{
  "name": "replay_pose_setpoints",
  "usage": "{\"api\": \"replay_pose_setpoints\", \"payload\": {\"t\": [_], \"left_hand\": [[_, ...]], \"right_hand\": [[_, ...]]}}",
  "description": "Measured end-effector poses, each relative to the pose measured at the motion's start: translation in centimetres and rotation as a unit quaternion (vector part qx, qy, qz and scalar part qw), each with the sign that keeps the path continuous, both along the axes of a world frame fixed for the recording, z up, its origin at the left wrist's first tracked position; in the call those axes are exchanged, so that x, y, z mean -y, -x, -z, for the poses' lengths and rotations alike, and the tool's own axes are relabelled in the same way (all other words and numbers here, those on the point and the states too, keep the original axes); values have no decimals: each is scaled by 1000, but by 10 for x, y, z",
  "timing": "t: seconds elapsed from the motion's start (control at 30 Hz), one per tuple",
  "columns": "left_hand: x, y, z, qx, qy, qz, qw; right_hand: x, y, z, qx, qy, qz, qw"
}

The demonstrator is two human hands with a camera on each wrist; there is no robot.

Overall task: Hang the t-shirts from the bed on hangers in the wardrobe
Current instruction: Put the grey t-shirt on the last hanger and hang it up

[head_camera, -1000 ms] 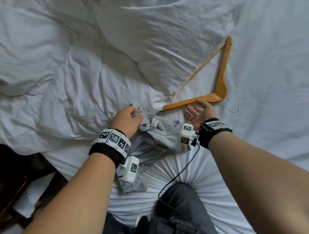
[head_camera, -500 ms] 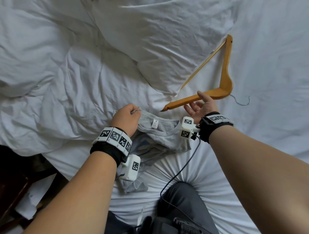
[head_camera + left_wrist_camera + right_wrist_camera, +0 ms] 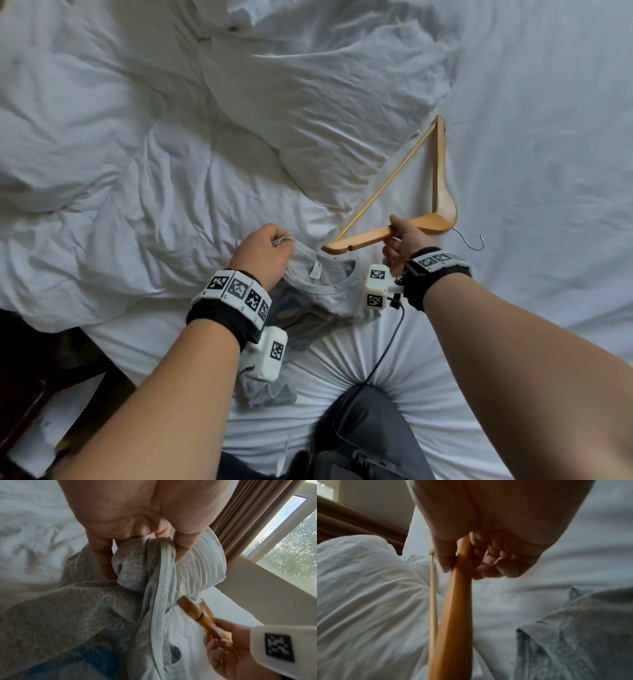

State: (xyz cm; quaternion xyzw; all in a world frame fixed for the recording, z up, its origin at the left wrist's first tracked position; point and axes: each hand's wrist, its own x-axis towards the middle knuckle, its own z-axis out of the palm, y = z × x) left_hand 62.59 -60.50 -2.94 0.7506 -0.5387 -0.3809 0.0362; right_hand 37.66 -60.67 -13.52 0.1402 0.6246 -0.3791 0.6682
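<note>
A grey t-shirt [image 3: 329, 291] lies crumpled on the white bed near the front edge. My left hand [image 3: 263, 253] pinches its collar [image 3: 163, 566] and holds it up a little. A wooden hanger [image 3: 442, 192] with a metal hook [image 3: 472, 240] lies just right of the shirt. My right hand [image 3: 400, 240] grips the hanger's near arm [image 3: 453, 601], thumb on one side and curled fingers on the other. The arm's free tip [image 3: 329, 248] points at the collar, a short gap away. A blue print [image 3: 82, 660] shows on the shirt's front.
A rumpled white duvet [image 3: 102, 154] covers the left of the bed and a pillow [image 3: 325, 102] lies behind the hanger. Smooth sheet [image 3: 548, 171] spreads to the right. My knee [image 3: 370, 421] presses the bed's front edge. Dark floor [image 3: 41, 377] lies lower left; a curtain and window [image 3: 283, 527] stand beyond.
My right hand went from open beside the hanger to gripping its near arm and lifting it off the sheet. The left hand kept hold of the collar.
</note>
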Motion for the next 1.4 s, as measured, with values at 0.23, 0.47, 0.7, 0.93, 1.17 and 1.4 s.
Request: {"api": "replay_pose_setpoints", "payload": {"t": [0.23,0.47,0.7,0.93,1.17,1.4], "left_hand": [[-5,1,-33,-40,14,18,999],[-31,-22,-97,-140,75,95,983],[-72,-67,-234,-146,151,245,946],[-121,-79,-340,-149,244,351,892],[-173,-58,-355,-168,267,413,854],[-207,-44,-384,-198,324,409,830]], "right_hand": [[-14,9,-24,9,-51,1,999],[-52,-21,-100,-70,31,81,994],[-113,-80,-254,-96,187,191,959],[-186,-123,-364,-105,339,301,885],[-274,-128,-384,-130,355,358,854],[-318,-126,-421,-188,354,359,843]]}}
